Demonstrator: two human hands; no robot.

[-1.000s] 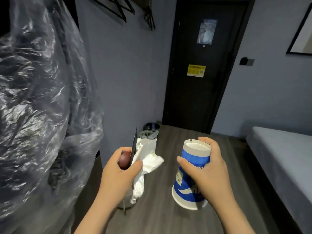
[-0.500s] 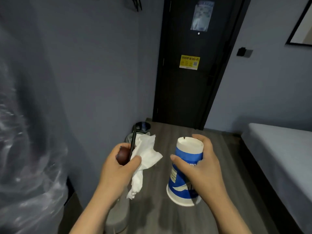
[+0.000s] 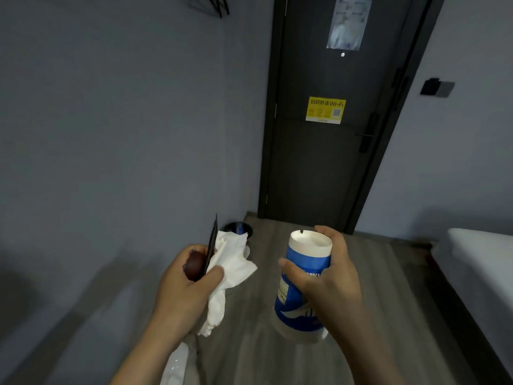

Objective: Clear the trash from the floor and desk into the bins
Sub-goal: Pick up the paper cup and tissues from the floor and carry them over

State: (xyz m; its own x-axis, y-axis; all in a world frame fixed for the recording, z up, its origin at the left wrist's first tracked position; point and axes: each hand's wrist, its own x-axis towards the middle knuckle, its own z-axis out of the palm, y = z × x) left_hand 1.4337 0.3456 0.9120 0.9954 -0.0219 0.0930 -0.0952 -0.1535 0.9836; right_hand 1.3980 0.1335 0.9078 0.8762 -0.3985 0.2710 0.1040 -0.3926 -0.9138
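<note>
- Above the wooden floor (image 3: 374, 273), a blue-and-white paper cup (image 3: 302, 273) is gripped by the right hand (image 3: 330, 284), mouth downward, inside hidden.
- A crumpled tissue (image 3: 230, 262), a dark reddish lump (image 3: 194, 263) and a thin black strip (image 3: 212, 243) are clutched in the left hand (image 3: 188, 284).
- A dark round bin (image 3: 238, 227) is seen by the door (image 3: 319, 176), contents unclear.
- "Wi-Fi" is read on a yellow sticker (image 3: 325, 109).
- Open floor is bounded rightward by the bed (image 3: 488, 262).

White tissue (image 3: 233, 262), blue cup (image 3: 305, 262); perhaps bin (image 3: 236, 226) beyond.
</note>
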